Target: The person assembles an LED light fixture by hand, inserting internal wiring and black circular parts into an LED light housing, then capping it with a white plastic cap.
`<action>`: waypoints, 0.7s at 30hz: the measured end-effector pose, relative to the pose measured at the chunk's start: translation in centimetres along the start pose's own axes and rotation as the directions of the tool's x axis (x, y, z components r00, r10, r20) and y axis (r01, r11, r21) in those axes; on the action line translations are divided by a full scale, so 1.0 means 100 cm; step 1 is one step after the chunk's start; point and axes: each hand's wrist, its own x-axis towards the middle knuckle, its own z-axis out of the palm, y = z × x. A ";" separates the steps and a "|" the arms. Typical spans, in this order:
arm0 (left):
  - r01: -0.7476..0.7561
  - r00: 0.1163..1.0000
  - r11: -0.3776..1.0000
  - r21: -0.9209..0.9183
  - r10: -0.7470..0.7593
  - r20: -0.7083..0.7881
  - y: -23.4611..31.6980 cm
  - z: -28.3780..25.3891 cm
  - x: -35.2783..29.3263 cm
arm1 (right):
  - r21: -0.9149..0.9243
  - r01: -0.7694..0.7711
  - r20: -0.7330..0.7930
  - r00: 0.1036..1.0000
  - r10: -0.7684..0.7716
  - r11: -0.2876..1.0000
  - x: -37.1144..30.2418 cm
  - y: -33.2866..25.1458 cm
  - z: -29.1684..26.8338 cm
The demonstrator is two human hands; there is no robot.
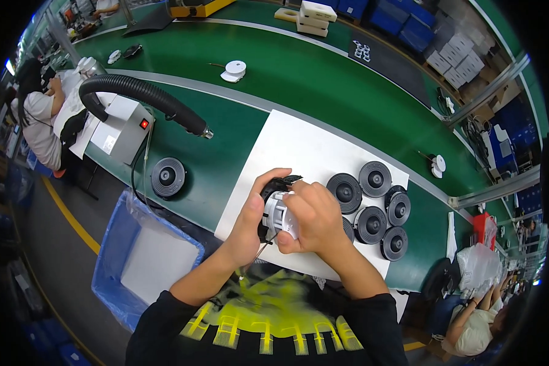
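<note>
Above the near edge of a white sheet [274, 143], both hands are closed round one small assembly. My left hand [245, 227] grips a black round housing [277, 185], its thumb and fingers curled about the side. My right hand [316, 215] presses on a white round plastic part [278, 215] that sits against the housing. A thin dark wire [264, 247] hangs from below the white part. My right fingers cover much of it, so how the two parts join is hidden. Right of my hands lie several black ribbed round discs with domed centres [372, 224].
A black flexible hose [155, 100] with a metal nozzle arches from a grey box [123, 128]. Another black disc [168, 177] lies beside it. A blue-lined bin [119, 256] stands at lower left. White parts [233, 71] rest on the green conveyor [311, 79]. People sit at both sides.
</note>
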 end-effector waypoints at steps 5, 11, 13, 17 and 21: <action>0.004 1.000 1.000 0.018 -0.004 0.024 -0.004 0.002 0.000 | -0.008 0.031 -0.019 0.999 -0.031 0.999 -0.007 0.002 0.001; -0.049 0.997 0.989 0.139 0.040 0.070 -0.009 -0.001 -0.001 | -0.125 0.081 0.078 0.994 -0.072 0.989 0.001 -0.004 -0.011; -0.027 0.993 0.991 0.133 0.011 0.116 -0.014 -0.003 -0.004 | -0.190 0.166 0.019 0.986 -0.166 0.968 0.007 -0.001 -0.013; -0.062 0.981 0.988 0.145 0.034 0.189 -0.025 0.004 -0.008 | 0.172 0.041 0.060 0.997 -0.052 0.984 -0.009 0.006 -0.003; -0.071 0.991 0.995 0.074 0.062 0.121 -0.032 0.020 0.008 | 0.159 0.015 -0.080 0.997 -0.003 0.987 -0.016 0.024 0.002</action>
